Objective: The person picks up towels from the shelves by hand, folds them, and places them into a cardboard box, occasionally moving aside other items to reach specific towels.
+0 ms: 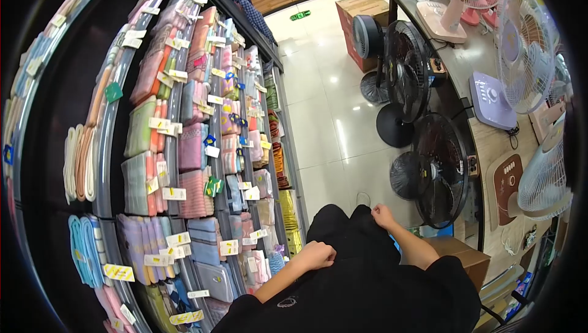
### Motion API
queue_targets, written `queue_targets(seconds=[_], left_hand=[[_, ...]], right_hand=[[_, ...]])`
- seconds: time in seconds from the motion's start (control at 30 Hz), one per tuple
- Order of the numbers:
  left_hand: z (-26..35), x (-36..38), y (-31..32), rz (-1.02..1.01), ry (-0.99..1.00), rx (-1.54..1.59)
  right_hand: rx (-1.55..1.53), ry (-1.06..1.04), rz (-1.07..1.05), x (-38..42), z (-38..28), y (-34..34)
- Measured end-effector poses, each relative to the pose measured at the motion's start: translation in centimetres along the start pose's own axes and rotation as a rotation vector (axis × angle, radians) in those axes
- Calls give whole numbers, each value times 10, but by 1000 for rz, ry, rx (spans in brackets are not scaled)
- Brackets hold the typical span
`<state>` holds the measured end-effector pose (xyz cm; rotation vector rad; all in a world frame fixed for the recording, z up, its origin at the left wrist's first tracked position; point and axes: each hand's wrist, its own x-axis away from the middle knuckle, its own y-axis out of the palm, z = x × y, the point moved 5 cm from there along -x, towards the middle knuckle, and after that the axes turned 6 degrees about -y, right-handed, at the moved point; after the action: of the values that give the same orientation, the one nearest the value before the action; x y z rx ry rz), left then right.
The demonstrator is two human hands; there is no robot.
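Observation:
My left hand is closed in a loose fist in front of my black shirt, near the lower shelves of folded towels; whatever it may hold is hidden. To the right, my right hand is held beside my dark trousers, its fingers curled together, and nothing can be made out in them. It is nearest to a black standing fan and does not touch it.
Shelves of folded towels with price tags line the left side. On the right, a counter carries a purple fan and other fans. Black floor fans and a cardboard box stand along the tiled aisle.

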<state>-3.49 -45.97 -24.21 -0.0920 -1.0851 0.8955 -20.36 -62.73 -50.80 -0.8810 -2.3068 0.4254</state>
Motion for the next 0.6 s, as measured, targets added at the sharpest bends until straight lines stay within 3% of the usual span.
queue_targets(seconds=[0.37,0.6], left_hand=[[-11,-35,-70,108,124,-55],[-44,-58,-148,263,146,-36]], right_hand=[[-12,124,-1,-50,23,-9],[83,136,-86,-132,-52,-37]])
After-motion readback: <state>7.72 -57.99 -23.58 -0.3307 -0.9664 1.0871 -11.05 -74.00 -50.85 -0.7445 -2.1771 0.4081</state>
